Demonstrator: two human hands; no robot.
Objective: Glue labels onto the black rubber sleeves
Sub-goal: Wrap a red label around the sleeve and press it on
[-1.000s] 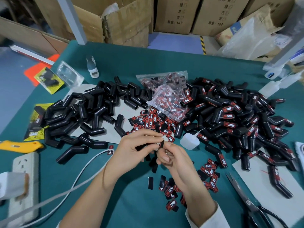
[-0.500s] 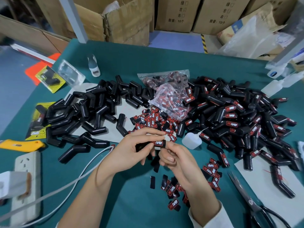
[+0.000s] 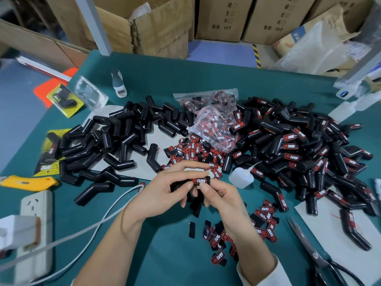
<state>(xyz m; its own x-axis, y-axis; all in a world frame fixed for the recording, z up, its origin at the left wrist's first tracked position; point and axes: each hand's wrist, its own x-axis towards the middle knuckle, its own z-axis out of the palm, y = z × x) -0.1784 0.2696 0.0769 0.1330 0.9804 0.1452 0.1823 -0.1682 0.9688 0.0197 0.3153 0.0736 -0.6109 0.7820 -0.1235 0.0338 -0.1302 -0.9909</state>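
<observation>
Since the earlier frame both hands sit slightly higher in frame, and the held sleeve's label now faces up, reading "TAPER". Left to right:

Far left: one white power strip with a white plug block at the frame edge, one white cable running toward centre, one yellow utility knife. Upper left: two yellow backing cards, the lower one printed "TAPER", plus one clear blister shell and one small white-and-grey bottle.

Left-centre: pile of unlabelled sleeves, bent black tubes, too many and too overlapped to count.

Centre: left hand curls fingers and thumb around one black rubber sleeve; right hand pinches the sleeve's labelled end, thumb tip at the red-black label. Sleeve sits mid-frame above the green table.

Behind hands: loose labels, uncountable, red/black "TAPER". Two clear bags of labels. One white glue bottle just right of the hands. More loose labels lower centre, a couple dozen, exact count unclear.

Right: big pile of labelled sleeves, uncountable, each reading "TAPER". One pair of scissors lower right. Top: cardboard boxes, two printed "10个".
</observation>
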